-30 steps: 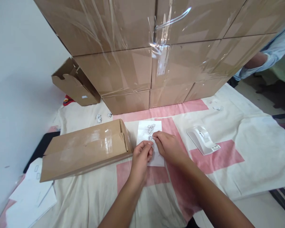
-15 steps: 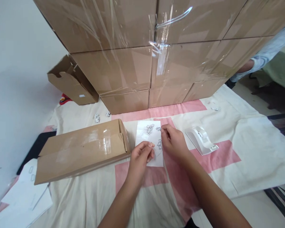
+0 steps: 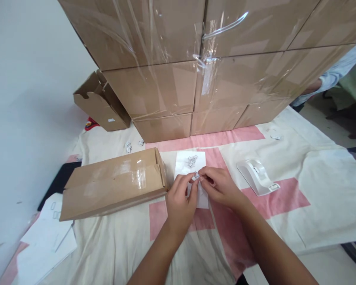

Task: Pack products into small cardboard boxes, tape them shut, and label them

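My left hand (image 3: 180, 198) and my right hand (image 3: 219, 186) meet over a white sheet of paper (image 3: 190, 170) that lies on the cloth. Their fingertips pinch a small silvery piece (image 3: 196, 176) between them; it looks like a bit of crumpled tape or a clip, too small to name. A little pile of similar silvery bits (image 3: 192, 160) rests on the far part of the sheet. Just left of my left hand lies a flat taped cardboard box (image 3: 112, 184).
A white tape dispenser (image 3: 258, 177) sits to the right on the pink and cream cloth (image 3: 299, 174). A wall of plastic-wrapped cartons (image 3: 201, 59) stands behind, with an open small box (image 3: 102, 105) at its left. White papers (image 3: 47, 237) lie at lower left. Another person's sleeve (image 3: 335, 73) shows at far right.
My right hand had reached out to the pile on the sheet and has come back to my left hand. Both hands now pinch a small piece together.
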Demonstrator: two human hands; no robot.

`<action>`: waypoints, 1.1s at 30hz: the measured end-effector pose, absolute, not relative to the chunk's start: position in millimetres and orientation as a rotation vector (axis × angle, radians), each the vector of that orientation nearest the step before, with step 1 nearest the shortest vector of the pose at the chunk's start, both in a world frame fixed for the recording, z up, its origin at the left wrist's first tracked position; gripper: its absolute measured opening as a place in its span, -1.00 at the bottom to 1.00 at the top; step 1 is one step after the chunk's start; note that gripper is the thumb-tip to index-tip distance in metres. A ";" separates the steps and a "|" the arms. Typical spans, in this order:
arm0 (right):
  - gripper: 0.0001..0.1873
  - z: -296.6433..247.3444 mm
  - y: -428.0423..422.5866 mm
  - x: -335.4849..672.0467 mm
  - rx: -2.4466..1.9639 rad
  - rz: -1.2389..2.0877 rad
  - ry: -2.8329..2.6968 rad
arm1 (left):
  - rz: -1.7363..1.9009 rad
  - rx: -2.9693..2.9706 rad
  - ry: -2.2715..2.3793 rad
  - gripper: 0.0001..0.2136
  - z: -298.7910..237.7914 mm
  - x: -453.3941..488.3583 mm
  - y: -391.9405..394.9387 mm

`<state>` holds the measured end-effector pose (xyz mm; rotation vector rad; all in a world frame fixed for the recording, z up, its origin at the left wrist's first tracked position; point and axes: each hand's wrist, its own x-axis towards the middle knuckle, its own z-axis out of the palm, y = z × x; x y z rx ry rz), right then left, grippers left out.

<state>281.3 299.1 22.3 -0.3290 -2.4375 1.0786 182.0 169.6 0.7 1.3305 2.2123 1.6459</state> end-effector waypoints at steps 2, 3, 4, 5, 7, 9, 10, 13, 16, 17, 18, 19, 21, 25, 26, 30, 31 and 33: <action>-0.87 23.4 299.6 281.0 -0.267 1.046 -2.448 | 1.668 1.324 2.210 -0.85 -0.3 181.6 170.0; -0.86 24.1 299.7 280.7 -0.236 1.028 -2.449 | 1.674 1.323 2.209 -0.86 -0.8 181.5 170.1; -0.85 25.0 299.8 280.5 -0.212 1.009 -2.448 | 1.677 1.327 2.205 -0.86 -1.3 181.4 170.0; -0.85 25.9 299.9 280.4 -0.196 0.989 -2.449 | 1.676 1.331 2.202 -0.87 -1.5 181.3 169.8; -0.85 27.5 300.1 280.4 -0.179 0.938 -2.454 | 1.670 1.345 2.194 -0.86 -0.9 181.2 168.9; -0.86 28.4 300.3 280.5 -0.167 0.872 -2.466 | 1.666 1.345 2.190 -0.86 1.2 181.4 167.6; -0.87 28.6 300.2 280.6 -0.161 0.837 -2.476 | 1.662 1.334 2.191 -0.86 2.6 181.5 167.0; -0.86 27.9 299.3 280.2 -0.126 0.735 -2.509 | 1.651 1.286 2.210 -0.87 7.0 182.1 166.2; -0.84 26.2 298.5 278.9 -0.105 0.651 -2.511 | 1.671 1.249 2.246 -0.89 9.3 182.1 167.2; -0.84 25.6 298.4 278.5 -0.105 0.632 -2.504 | 1.682 1.241 2.252 -0.89 9.5 182.1 167.6; -0.84 25.1 298.4 278.2 -0.107 0.615 -2.497 | 1.690 1.234 2.256 -0.88 9.5 182.0 167.8; -0.84 24.8 298.4 278.1 -0.106 0.603 -2.492 | 1.692 1.231 2.261 -0.88 9.3 182.0 167.9; -0.85 24.7 298.5 278.3 -0.109 0.585 -2.485 | 1.678 1.243 2.280 -0.88 8.6 182.1 167.6; -0.87 25.4 297.4 278.9 -0.124 0.627 -2.473 | 1.605 1.290 2.316 -0.86 7.0 182.7 166.6; -0.88 25.2 296.9 278.7 -0.138 0.649 -2.464 | 1.593 1.300 2.314 -0.85 6.6 182.8 166.6; -0.88 23.3 293.6 276.4 -0.211 0.759 -2.416 | 1.565 1.300 2.301 -0.84 6.0 183.0 166.8; -0.88 22.7 292.5 275.6 -0.228 0.794 -2.402 | 1.561 1.287 2.299 -0.83 6.1 183.0 166.9; -0.87 21.7 290.1 274.3 -0.262 0.874 -2.368 | 1.557 1.245 2.294 -0.83 6.7 183.5 166.9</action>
